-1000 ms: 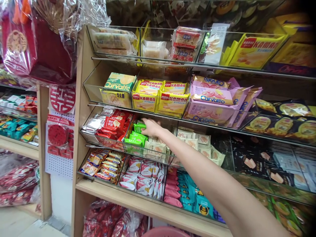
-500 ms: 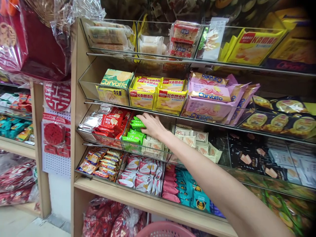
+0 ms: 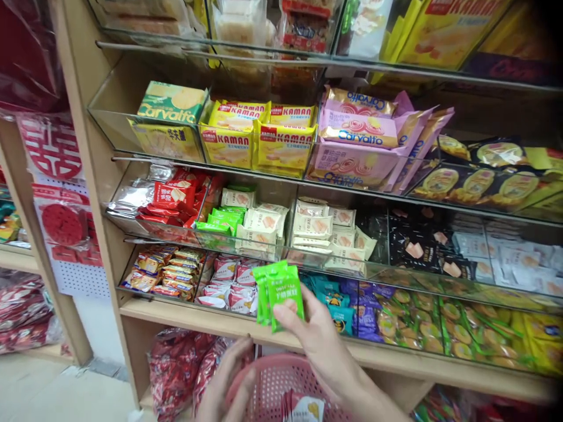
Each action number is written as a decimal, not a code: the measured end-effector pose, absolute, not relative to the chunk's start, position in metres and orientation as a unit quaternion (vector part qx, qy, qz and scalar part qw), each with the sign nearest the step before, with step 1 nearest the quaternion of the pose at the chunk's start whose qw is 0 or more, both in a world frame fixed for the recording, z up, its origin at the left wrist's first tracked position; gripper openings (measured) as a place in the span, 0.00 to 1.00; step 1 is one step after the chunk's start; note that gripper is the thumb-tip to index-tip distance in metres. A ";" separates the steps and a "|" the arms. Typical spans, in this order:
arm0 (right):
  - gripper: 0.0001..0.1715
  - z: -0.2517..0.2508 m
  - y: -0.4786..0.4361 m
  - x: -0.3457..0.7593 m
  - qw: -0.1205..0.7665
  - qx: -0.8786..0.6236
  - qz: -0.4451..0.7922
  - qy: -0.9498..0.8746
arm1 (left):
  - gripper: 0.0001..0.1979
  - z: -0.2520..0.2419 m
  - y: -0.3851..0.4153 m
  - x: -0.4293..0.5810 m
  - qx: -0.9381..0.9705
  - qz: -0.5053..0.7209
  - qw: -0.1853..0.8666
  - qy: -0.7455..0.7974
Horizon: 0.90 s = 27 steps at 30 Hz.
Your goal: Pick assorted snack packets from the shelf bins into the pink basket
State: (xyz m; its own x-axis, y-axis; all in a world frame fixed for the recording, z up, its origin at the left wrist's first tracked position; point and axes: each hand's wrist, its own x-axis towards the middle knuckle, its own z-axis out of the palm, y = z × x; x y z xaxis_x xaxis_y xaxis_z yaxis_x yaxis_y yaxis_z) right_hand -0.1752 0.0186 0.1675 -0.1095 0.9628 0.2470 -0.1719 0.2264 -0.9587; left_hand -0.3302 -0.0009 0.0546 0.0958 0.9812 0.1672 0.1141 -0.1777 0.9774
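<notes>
My right hand (image 3: 314, 328) is closed on a few green snack packets (image 3: 281, 296), its thumb pressed on their front. It holds them above a pink perforated basket (image 3: 264, 375), in front of the lower shelf edge. At the basket's left rim is my left hand (image 3: 229, 378), slightly blurred. Its fingers are apart and nothing shows between them; whether it touches the rim I cannot tell. Inside the basket lie some red and white packets (image 3: 303, 407). More green packets (image 3: 222, 221) sit in a shelf compartment beside cream packets (image 3: 261, 225).
Tiered clear bins (image 3: 246, 243) with dividers hold many wrapped snacks. Red packets (image 3: 176, 196) fill the bin left of the green ones. A wooden ledge (image 3: 176, 316) runs below the bins, with large bags of red packets (image 3: 176, 369) under it.
My right hand has come out of the green packets' bin and down toward the basket, carrying several packets. My left hand has entered the view, and more of the basket shows.
</notes>
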 end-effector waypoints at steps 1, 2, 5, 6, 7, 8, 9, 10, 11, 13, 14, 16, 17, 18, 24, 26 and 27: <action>0.23 0.154 0.009 -0.173 0.557 -0.347 0.577 -0.487 | 0.25 0.062 -0.002 -0.328 0.585 0.512 0.446 0.444; 0.20 0.143 0.002 -0.171 0.554 -0.331 0.630 -0.433 | 0.25 0.070 -0.004 -0.325 0.574 0.535 0.450 0.426; 0.15 0.116 -0.013 -0.166 0.549 -0.291 0.716 -0.319 | 0.25 0.092 -0.013 -0.313 0.541 0.558 0.480 0.408; 0.14 0.109 -0.016 -0.164 0.549 -0.280 0.730 -0.297 | 0.25 0.097 -0.015 -0.309 0.535 0.554 0.494 0.404; 0.13 0.104 -0.019 -0.162 0.550 -0.273 0.738 -0.280 | 0.25 0.099 -0.017 -0.305 0.532 0.549 0.509 0.396; 0.13 0.100 -0.022 -0.161 0.550 -0.270 0.742 -0.270 | 0.26 0.100 -0.018 -0.301 0.530 0.544 0.522 0.387; 0.12 0.096 -0.024 -0.160 0.551 -0.272 0.744 -0.263 | 0.27 0.099 -0.019 -0.297 0.529 0.540 0.534 0.379; 0.12 0.094 -0.026 -0.158 0.551 -0.276 0.744 -0.258 | 0.29 0.096 -0.020 -0.294 0.529 0.536 0.543 0.372; 0.12 0.092 -0.028 -0.157 0.552 -0.280 0.744 -0.254 | 0.31 0.093 -0.021 -0.291 0.529 0.532 0.549 0.367; 0.13 0.089 -0.031 -0.154 0.551 -0.268 0.753 -0.242 | 0.33 0.087 -0.024 -0.288 0.533 0.523 0.554 0.368; 0.14 0.088 -0.032 -0.152 0.548 -0.255 0.762 -0.234 | 0.34 0.085 -0.025 -0.287 0.534 0.518 0.553 0.375; 0.16 0.087 -0.034 -0.149 0.536 -0.232 0.783 -0.213 | 0.34 0.082 -0.029 -0.286 0.533 0.512 0.552 0.384; 0.17 0.087 -0.034 -0.147 0.529 -0.225 0.793 -0.201 | 0.34 0.082 -0.031 -0.285 0.530 0.512 0.555 0.385; 0.18 0.086 -0.035 -0.146 0.523 -0.221 0.801 -0.191 | 0.34 0.082 -0.033 -0.285 0.525 0.514 0.560 0.383; 0.19 0.082 -0.037 -0.142 0.515 -0.198 0.818 -0.165 | 0.38 0.084 -0.038 -0.282 0.492 0.538 0.571 0.378; 0.19 0.081 -0.039 -0.144 0.522 -0.207 0.812 -0.160 | 0.39 0.082 -0.038 -0.282 0.492 0.537 0.569 0.382; 0.19 0.080 -0.040 -0.146 0.529 -0.215 0.805 -0.158 | 0.38 0.080 -0.039 -0.282 0.494 0.534 0.566 0.387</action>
State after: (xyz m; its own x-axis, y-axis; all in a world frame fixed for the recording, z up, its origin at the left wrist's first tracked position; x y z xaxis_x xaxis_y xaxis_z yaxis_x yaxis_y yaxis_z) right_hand -0.1457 -0.0403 0.0801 -0.3468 0.9206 -0.1796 -0.7849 -0.3897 -0.4818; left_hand -0.2820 -0.0385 0.0798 0.1293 0.9875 0.0904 -0.2221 -0.0600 0.9732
